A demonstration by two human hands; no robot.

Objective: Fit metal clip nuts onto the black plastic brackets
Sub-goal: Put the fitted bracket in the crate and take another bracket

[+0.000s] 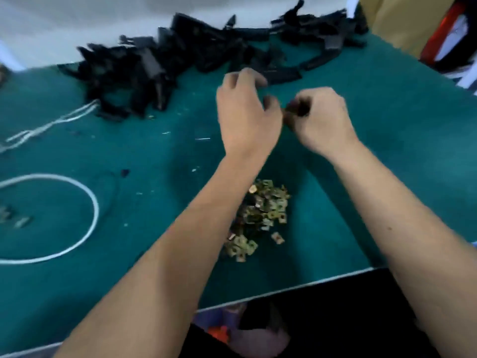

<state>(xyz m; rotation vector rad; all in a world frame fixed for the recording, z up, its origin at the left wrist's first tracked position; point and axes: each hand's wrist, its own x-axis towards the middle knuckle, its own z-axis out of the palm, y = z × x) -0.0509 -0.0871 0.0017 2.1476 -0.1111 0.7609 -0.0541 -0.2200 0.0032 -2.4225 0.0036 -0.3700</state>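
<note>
A worker's hands meet over a green table, fitting a metal clip to a small black bracket

The right hand (pixel 322 117) curls its fingers round a small dark bracket (pixel 299 107) above the middle of the table (pixel 154 156), while the left hand (pixel 245 112), fingers bent, reaches in beside it; motion blur hides whether it pinches a clip. A heap of brass-coloured clip nuts (pixel 260 215) lies near the front edge, between the forearms, and a long pile of black brackets (pixel 160 65) runs along the far edge (fitted and unfitted ones cannot be told apart). With both heaps this large, much of the job appears to remain. A loop of white cord (pixel 89 197) rests toward the left edge
</note>
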